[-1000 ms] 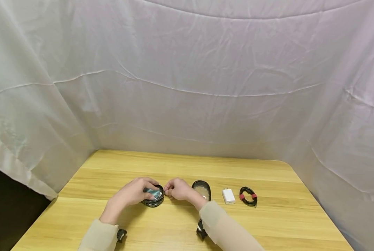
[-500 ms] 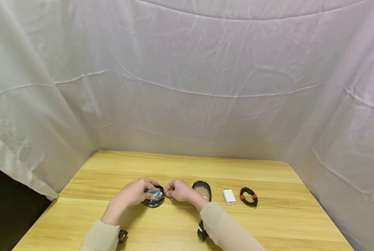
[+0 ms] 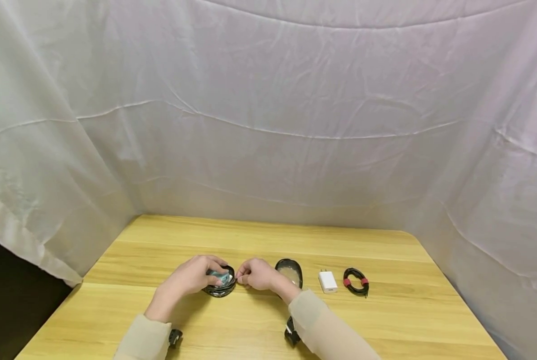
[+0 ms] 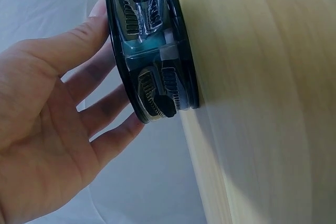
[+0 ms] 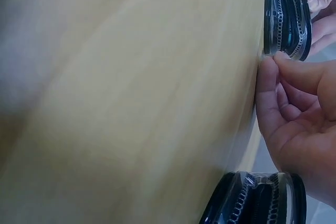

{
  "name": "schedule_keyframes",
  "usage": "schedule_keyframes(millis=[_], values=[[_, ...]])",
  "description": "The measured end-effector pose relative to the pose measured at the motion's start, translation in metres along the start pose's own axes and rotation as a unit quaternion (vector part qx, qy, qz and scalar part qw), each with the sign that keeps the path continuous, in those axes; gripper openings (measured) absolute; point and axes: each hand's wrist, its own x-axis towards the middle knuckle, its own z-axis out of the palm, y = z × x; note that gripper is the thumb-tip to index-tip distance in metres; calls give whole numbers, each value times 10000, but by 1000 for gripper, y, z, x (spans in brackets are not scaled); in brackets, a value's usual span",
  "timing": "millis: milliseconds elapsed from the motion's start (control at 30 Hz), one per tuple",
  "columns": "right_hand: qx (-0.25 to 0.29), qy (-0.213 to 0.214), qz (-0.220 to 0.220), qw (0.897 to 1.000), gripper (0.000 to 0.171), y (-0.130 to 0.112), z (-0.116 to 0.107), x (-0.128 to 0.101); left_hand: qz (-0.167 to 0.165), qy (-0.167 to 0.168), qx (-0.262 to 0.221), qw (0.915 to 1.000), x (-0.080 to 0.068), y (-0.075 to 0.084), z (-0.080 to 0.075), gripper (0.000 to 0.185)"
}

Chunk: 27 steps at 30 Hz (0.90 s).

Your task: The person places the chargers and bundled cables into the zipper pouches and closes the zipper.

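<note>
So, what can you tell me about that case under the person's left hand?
The case looks rounded, with shiny clear plastic, black rims and zip teeth along its side. Something teal shows through. It lies flat on the wood-look table. The left hand rests its fingers on top, while the right hand pinches at its right edge; I can't make out exactly what's pinched, or whether the zip is fully closed.
</note>
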Motion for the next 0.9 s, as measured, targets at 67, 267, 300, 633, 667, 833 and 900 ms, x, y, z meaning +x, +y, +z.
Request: schedule_keyframes(millis=[67,267,300,633,667,833,900], values=[[28,0,-10,10000,10,-1,0,-1,17,3,16,10000,0,0,0,23],[113,-82,-10,9999,9,-4,0,-6,-23,-13,7,10000,0,1,0,23],[88,-92,-15,9999,9,-4,0,-7,-46,-4,7,10000,0,1,0,23],[21,-76,-91,9999,9,-6,3,-13,-113,34,-10,9999,0,0,1,23],[26,-86,-80,9999,9,-6,3,-14,-104,35,-11,9999,0,1,1,23],[71,-68,-77,9999,8,-6,3,-16,-59,32,-9,10000,0,1,0,23],[98,-49,-80,9999,7,-6,3,-16,-31,18,12,10000,0,1,0,24]])
